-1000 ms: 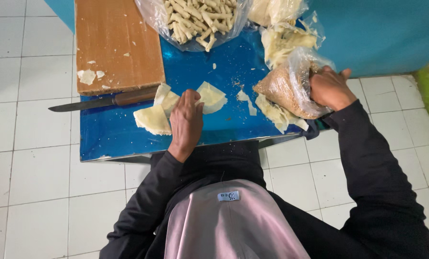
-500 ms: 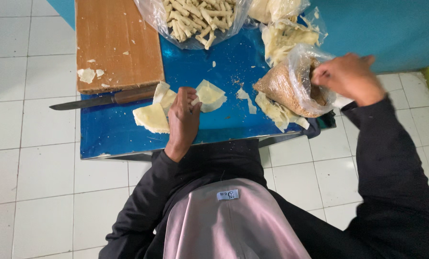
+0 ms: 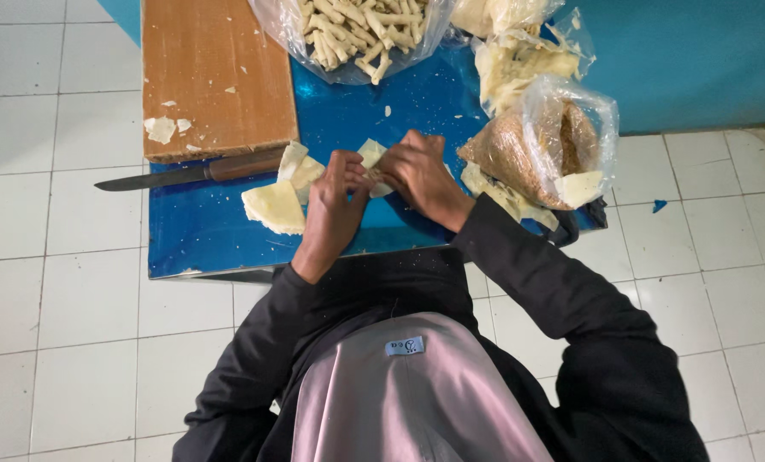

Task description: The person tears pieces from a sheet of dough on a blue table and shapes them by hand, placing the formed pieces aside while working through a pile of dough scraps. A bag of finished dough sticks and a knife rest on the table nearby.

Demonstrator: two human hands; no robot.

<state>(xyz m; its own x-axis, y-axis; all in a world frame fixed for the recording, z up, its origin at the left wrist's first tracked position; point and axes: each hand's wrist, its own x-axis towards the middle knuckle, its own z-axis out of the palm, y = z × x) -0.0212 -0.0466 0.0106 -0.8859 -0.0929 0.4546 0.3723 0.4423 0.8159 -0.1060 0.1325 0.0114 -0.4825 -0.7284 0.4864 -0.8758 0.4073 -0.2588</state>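
Pastry sheet, thin, soft and tear-prone, sits mid-table near the front edge of the blue table. Left hand and right hand both pinch it closed; grip lightly along the edges.

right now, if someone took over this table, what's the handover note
Left hand and right hand meet over the blue table, both pinching one pale wrapper piece with some filling on it.
Stack of wrappers lies just left of the hands; knife rests below the wooden board.
Open bag of brown filling sits to the right.
Done: bag of rolled sticks at the top.
Left: this piece is not yet rolled; wrappers remain.
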